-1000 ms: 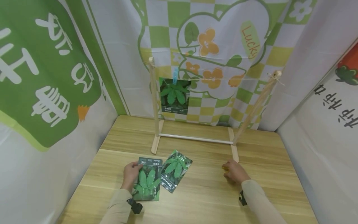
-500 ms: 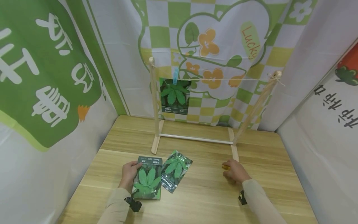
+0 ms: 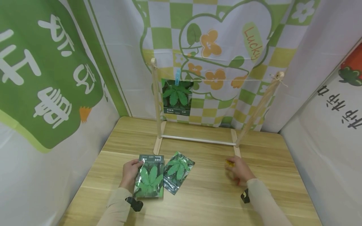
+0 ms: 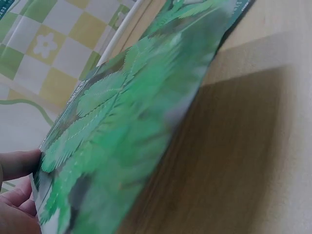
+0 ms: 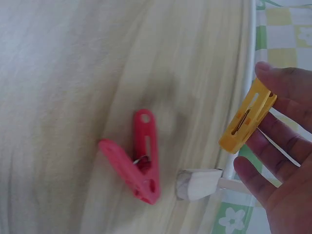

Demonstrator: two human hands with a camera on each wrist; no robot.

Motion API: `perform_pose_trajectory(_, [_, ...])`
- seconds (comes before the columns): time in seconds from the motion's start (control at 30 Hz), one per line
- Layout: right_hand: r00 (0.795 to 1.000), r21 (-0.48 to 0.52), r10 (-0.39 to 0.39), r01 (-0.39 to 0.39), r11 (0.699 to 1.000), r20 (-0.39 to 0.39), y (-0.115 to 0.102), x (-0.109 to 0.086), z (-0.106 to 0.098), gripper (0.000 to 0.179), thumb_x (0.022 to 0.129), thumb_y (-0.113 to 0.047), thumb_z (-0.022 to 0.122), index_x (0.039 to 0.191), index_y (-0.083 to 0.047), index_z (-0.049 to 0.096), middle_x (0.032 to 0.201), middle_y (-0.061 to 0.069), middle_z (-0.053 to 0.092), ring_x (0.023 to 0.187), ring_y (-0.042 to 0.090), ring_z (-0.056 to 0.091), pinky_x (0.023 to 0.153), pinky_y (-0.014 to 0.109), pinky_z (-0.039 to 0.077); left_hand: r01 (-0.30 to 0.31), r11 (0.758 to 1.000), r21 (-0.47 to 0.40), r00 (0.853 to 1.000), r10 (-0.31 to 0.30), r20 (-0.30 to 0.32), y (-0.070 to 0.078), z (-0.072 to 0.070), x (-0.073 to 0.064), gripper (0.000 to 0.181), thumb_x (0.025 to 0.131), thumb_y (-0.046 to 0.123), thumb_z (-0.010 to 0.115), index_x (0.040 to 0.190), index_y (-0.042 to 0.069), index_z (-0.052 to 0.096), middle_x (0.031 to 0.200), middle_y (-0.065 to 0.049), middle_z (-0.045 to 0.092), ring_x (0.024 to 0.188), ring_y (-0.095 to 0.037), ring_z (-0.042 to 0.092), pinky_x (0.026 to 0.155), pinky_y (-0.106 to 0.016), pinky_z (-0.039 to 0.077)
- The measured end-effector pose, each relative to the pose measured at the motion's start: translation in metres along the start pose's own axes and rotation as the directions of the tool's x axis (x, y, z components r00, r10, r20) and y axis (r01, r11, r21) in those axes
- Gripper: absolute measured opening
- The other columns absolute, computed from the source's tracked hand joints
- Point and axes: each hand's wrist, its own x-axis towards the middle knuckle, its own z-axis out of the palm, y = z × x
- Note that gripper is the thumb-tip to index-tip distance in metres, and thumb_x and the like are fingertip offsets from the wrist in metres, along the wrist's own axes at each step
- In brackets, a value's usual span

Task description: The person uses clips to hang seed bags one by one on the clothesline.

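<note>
My left hand (image 3: 130, 172) pinches a glossy leaf-print packet (image 3: 150, 182) by its left edge, thumb on top. In the left wrist view the packet is tilted, its near edge raised over a shadow on the wood. Beside it a second leaf-print packet (image 3: 178, 171) lies slanted on the table. On the right, my right hand (image 3: 240, 171) grips a yellow clothespin (image 5: 246, 119) between thumb and fingers. A red clothespin (image 5: 146, 161) sits on the table below that hand, mostly hidden in the head view.
A wooden stand (image 3: 157, 103) with a string (image 3: 243, 79) across its top stands at the back. A blue clothespin (image 3: 177, 75) holds another leaf-print packet (image 3: 177, 99) on the string. A checked curtain (image 3: 161, 37) hangs behind the wooden table (image 3: 198, 201).
My left hand has shifted the packet slightly upward in the head view. My right hand has risen a little with the yellow clothespin, and a bit of the red one now shows beneath it.
</note>
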Motion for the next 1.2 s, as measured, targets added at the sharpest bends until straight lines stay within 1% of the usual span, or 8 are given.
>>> perform_pose_trajectory(0.13, [0.999,0.016,-0.032,0.032,0.999,-0.039,-0.003,0.002,-0.005,0.035,0.085,-0.013,0.074,0.117,0.001,0.067,0.111,0.016,0.065,0.104,0.035,0.062,0.091,0.053,0.050,-0.032,0.999,0.012,0.999,0.032,-0.004,0.003,-0.001,-0.002,0.040,0.097,0.024,0.058,0.128,-0.001,0.057,0.127,-0.021,0.058,0.108,-0.025,0.057,0.080,-0.024,0.051])
perform_pose_trajectory(0.33, [0.991,0.088,-0.081,0.090,0.992,-0.104,-0.009,0.003,-0.014,0.034,0.083,-0.007,0.075,0.113,0.005,0.067,0.106,0.018,0.067,0.098,0.033,0.062,0.088,0.053,0.051,-0.057,0.998,0.009,0.998,0.057,-0.011,0.011,-0.001,-0.005,0.043,0.097,0.024,0.059,0.130,-0.002,0.055,0.130,-0.023,0.057,0.107,-0.025,0.057,0.075,-0.020,0.048])
perform_pose_trajectory(0.5, [0.983,0.125,-0.097,0.117,0.985,-0.155,-0.014,0.005,-0.024,0.035,0.082,-0.005,0.075,0.114,0.008,0.066,0.108,0.022,0.068,0.100,0.038,0.063,0.091,0.057,0.050,-0.066,0.998,-0.003,0.998,0.066,-0.020,0.018,-0.001,-0.007,0.042,0.097,0.024,0.059,0.128,-0.002,0.056,0.128,-0.022,0.058,0.109,-0.027,0.057,0.089,-0.033,0.050])
perform_pose_trajectory(0.6, [0.983,0.132,-0.083,0.106,0.986,-0.165,-0.017,0.006,-0.029,0.035,0.083,-0.006,0.075,0.114,0.008,0.066,0.107,0.022,0.068,0.101,0.039,0.063,0.092,0.056,0.050,-0.070,0.997,-0.015,0.997,0.070,-0.011,0.021,-0.002,-0.009,0.044,0.097,0.024,0.058,0.132,-0.004,0.053,0.133,-0.023,0.054,0.119,-0.031,0.052,0.104,-0.043,0.044])
perform_pose_trajectory(0.7, [0.979,0.134,-0.090,0.116,0.984,-0.186,-0.021,0.007,-0.032,0.033,0.082,-0.005,0.075,0.112,0.008,0.067,0.106,0.022,0.068,0.100,0.038,0.063,0.091,0.055,0.051,-0.069,0.997,-0.020,0.998,0.069,-0.009,0.026,-0.002,-0.010,0.045,0.098,0.025,0.057,0.132,-0.004,0.052,0.135,-0.022,0.052,0.122,-0.032,0.049,0.108,-0.046,0.040])
perform_pose_trajectory(0.87, [0.969,0.157,-0.081,0.120,0.980,-0.234,-0.025,0.008,-0.040,0.034,0.081,-0.002,0.076,0.112,0.007,0.066,0.104,0.021,0.068,0.098,0.036,0.062,0.089,0.054,0.051,-0.091,0.996,-0.010,0.996,0.091,-0.012,0.032,-0.003,-0.012,0.046,0.098,0.026,0.057,0.132,-0.004,0.052,0.133,-0.023,0.053,0.119,-0.032,0.051,0.104,-0.045,0.043])
perform_pose_trajectory(1.0, [0.972,0.206,-0.021,0.071,0.976,-0.236,-0.027,0.009,-0.048,0.037,0.083,-0.004,0.075,0.118,0.005,0.065,0.107,0.021,0.067,0.100,0.034,0.061,0.094,0.054,0.050,-0.106,0.994,-0.024,0.994,0.106,-0.006,0.037,-0.004,-0.013,0.047,0.098,0.026,0.056,0.134,-0.005,0.051,0.133,-0.023,0.054,0.118,-0.031,0.052,0.102,-0.043,0.046])
perform_pose_trajectory(1.2, [0.975,0.247,0.015,0.041,0.968,-0.221,-0.032,0.010,-0.057,0.039,0.086,-0.007,0.073,0.122,0.005,0.063,0.112,0.024,0.066,0.106,0.038,0.061,0.100,0.054,0.047,-0.119,0.991,-0.052,0.992,0.118,-0.034,0.045,-0.007,-0.011,0.041,0.097,0.024,0.059,0.126,-0.004,0.057,0.124,-0.017,0.058,0.102,-0.020,0.055,0.084,-0.029,0.048])
